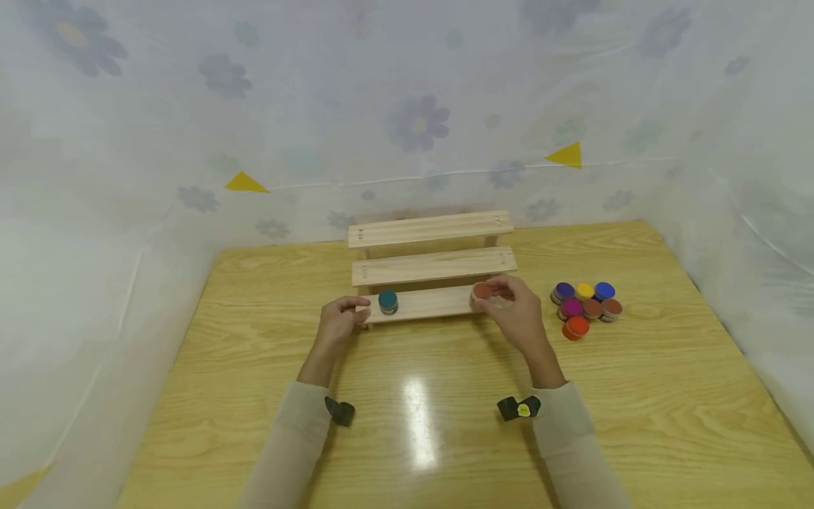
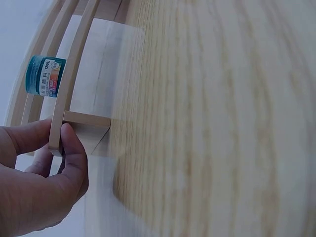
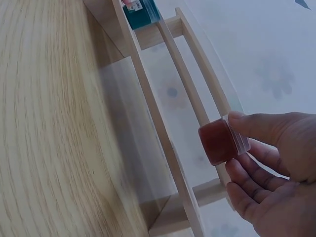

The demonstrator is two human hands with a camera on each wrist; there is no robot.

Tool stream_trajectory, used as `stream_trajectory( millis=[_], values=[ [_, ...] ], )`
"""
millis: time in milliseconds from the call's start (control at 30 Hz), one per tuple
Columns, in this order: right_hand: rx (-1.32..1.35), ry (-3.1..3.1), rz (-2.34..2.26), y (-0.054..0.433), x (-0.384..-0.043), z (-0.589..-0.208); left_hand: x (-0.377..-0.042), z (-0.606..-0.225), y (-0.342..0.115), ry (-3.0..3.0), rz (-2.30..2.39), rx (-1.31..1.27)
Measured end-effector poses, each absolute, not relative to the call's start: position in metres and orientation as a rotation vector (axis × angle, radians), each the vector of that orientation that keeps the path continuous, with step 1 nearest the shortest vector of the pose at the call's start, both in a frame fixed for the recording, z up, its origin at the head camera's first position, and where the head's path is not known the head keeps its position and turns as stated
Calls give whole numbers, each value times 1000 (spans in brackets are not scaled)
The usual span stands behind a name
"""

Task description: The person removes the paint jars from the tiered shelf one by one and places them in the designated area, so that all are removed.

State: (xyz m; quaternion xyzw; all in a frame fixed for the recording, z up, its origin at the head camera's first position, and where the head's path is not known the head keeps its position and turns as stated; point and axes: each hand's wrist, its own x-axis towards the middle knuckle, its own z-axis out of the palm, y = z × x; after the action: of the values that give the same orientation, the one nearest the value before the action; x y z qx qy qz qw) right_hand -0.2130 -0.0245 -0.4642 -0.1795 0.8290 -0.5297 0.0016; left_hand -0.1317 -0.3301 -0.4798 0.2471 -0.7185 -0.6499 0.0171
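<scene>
A three-step wooden rack [image 1: 427, 304] stands toward the back of the table. My left hand [image 1: 335, 322] grips the left end of its lowest step, thumb on one face and fingers on the other, as the left wrist view [image 2: 44, 182] shows. On that step, near the left end, sits a small paint jar with a teal lid [image 1: 388, 300]; its printed label [image 2: 49, 77] faces the front. Over the step's right end, my right hand [image 1: 520, 317] pinches a reddish-brown paint jar [image 3: 217, 142] by its clear lid end, between thumb and fingers.
Right of the rack, several paint jars stand close together on the wooden table [image 1: 668, 396], among them a red jar [image 1: 575, 326], a yellow jar [image 1: 584, 290] and a blue jar [image 1: 605, 290]. Flower-patterned sheeting [image 1: 420, 63] encloses the table's back and sides.
</scene>
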Motion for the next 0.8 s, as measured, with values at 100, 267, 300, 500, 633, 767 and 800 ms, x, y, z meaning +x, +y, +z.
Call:
stream_trajectory(
  millis=[100, 267, 300, 500, 633, 767, 800],
  values=[
    [-549, 2607, -1673, -20, -214, -464, -132, -480, -330, -2230, -2011, 770],
    [-519, 2608, -1686, -11, -215, -466, -132, -481, -329, -2223, -2004, 785],
    [-518, 2613, -1683, -9, -216, -467, -133, -481, -329, -2219, -2006, 789],
    [-490, 2678, -1678, 3, -215, -468, -133, -483, -330, -2214, -2015, 799],
    [-448, 2720, -1674, 12, -215, -468, -133, -484, -331, -2212, -2024, 802],
    [-435, 2731, -1694, 21, -215, -468, -133, -482, -331, -2202, -2041, 810],
    [-434, 2739, -1696, 23, -215, -467, -133, -481, -330, -2200, -2046, 810]
  ],
)
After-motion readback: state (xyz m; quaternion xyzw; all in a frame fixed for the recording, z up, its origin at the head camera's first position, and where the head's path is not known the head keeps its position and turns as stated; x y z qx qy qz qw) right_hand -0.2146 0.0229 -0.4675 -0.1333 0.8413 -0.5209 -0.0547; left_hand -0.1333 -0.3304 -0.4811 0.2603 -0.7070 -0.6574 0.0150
